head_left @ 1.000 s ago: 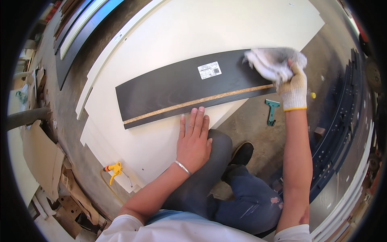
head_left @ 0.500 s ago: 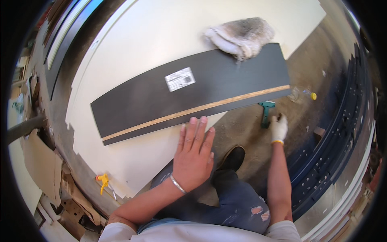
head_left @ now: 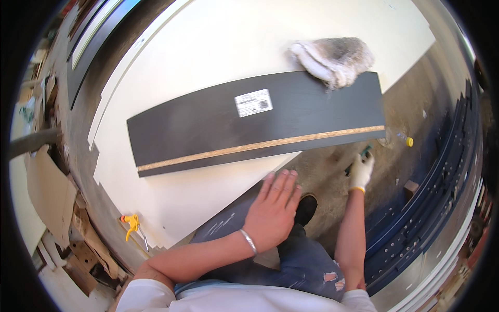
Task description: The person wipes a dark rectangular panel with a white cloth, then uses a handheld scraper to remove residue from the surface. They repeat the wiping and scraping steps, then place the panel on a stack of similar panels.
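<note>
My left hand (head_left: 271, 208), bare and with a silver bracelet at the wrist, is above my leg with its fingers stretched out, holding nothing. Just beyond its fingertips is the near edge of a white board. On that board lies a dark grey panel (head_left: 197, 122) with a curved far edge, a raw wood-chip groove along its near side and a white label (head_left: 253, 103). My right hand (head_left: 362, 170), in a white glove, is closed around a green scraper (head_left: 367, 151) low over the floor, off the panel's right end. The hand hides most of the scraper.
A fluffy, grey-stained cloth (head_left: 335, 60) rests on the panel's far right part. A yellow spray trigger (head_left: 132, 224) lies at lower left, near cardboard pieces (head_left: 44, 192). On the floor at right are a yellow-capped bottle (head_left: 408, 141) and stacked dark perforated metal strips (head_left: 416, 218).
My right hand has closed on the scraper, which lay on the floor beside it. My left hand has moved away from the panel's edge, back over my leg. The whole view has shifted slightly.
</note>
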